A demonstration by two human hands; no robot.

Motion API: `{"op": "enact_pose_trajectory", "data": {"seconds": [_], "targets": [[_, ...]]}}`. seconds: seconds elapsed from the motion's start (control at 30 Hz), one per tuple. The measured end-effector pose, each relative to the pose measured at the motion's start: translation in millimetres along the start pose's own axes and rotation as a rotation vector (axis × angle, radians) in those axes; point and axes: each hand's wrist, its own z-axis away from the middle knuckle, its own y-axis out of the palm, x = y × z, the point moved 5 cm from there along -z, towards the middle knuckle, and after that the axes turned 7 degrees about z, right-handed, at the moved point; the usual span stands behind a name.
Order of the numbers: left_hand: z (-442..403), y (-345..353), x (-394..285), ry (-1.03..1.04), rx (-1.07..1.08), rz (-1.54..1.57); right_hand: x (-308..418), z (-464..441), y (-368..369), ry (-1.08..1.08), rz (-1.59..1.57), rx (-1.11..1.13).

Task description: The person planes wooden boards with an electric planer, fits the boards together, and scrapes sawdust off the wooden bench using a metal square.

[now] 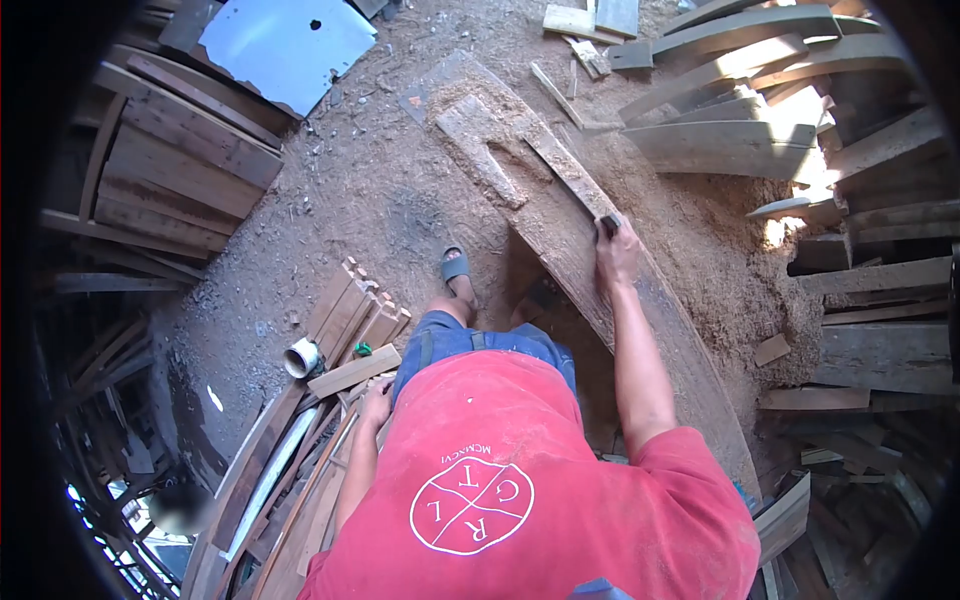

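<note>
My right hand (617,252) is closed round the dark handle (606,224) of a long, narrow tool. Its thin, dark edge runs forward along a wooden plank (660,310); whether it is a saw or another blade I cannot tell. A pale, forked piece of wood (470,135) lies under sawdust at the plank's far end. Low on the left, my left hand (375,402) is beside my hip, at the end of a short wooden board (354,372). Its fingers are partly hidden, so its grip is unclear.
Stacked boards (190,150) stand at the left, near a pale blue sheet (290,50). Curved timbers (720,145) pile up on the right. A white cup-like container (301,357) sits among wood pieces. Sawdust covers the ground around my sandalled foot (455,265).
</note>
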Motion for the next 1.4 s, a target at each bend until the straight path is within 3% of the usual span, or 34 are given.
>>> {"op": "enact_pose_trajectory", "data": {"seconds": [0.13, 0.27, 0.37, 0.47, 0.57, 0.67, 0.77, 0.9, 1.03, 1.17, 1.33, 1.4], "targets": [[2.3, -8.6, -12.6, -0.013, -0.068, -0.034, 2.3, 4.6, 1.6, 0.033, 0.031, -0.162], [11.1, -7.6, -19.8, 0.031, -0.073, 0.058, 2.3, 31.0, -3.4, 0.030, -0.060, -0.179], [0.2, 2.9, 14.5, 0.014, -0.031, -0.059, -6.7, 33.2, -2.4, 0.018, -0.085, -0.088], [29.2, 2.4, -28.3, -0.066, 0.015, -0.048, -17.4, 27.3, -5.3, -0.006, -0.108, -0.024], [27.7, 3.1, -18.6, -0.067, 0.030, 0.010, -13.0, 11.5, -6.4, 0.010, -0.048, 0.053], [-11.3, 11.1, 53.5, -0.017, 0.067, 0.047, 5.3, -4.9, -0.2, -0.006, -0.049, 0.119], [-11.1, 4.7, 31.0, 0.034, 0.015, -0.008, 17.0, -4.8, -6.3, 0.089, 0.000, -0.136], [6.4, -8.2, -17.1, -0.024, -0.067, -0.049, 17.7, 14.5, 3.6, 0.088, -0.040, -0.220], [12.4, -7.4, -26.2, 0.026, -0.078, 0.036, 11.5, 32.4, -6.5, 0.056, -0.068, -0.117], [-1.6, 4.0, 16.9, 0.064, -0.030, 0.033, -14.4, 37.9, -20.7, 0.068, -0.070, -0.035], [21.7, 5.8, 8.1, -0.127, 0.012, 0.044, -34.5, 31.3, -46.4, -0.007, -0.060, 0.067], [22.1, 6.3, 10.5, -0.110, 0.016, 0.078, -40.9, 27.1, -44.6, -0.014, -0.097, 0.103]]}}
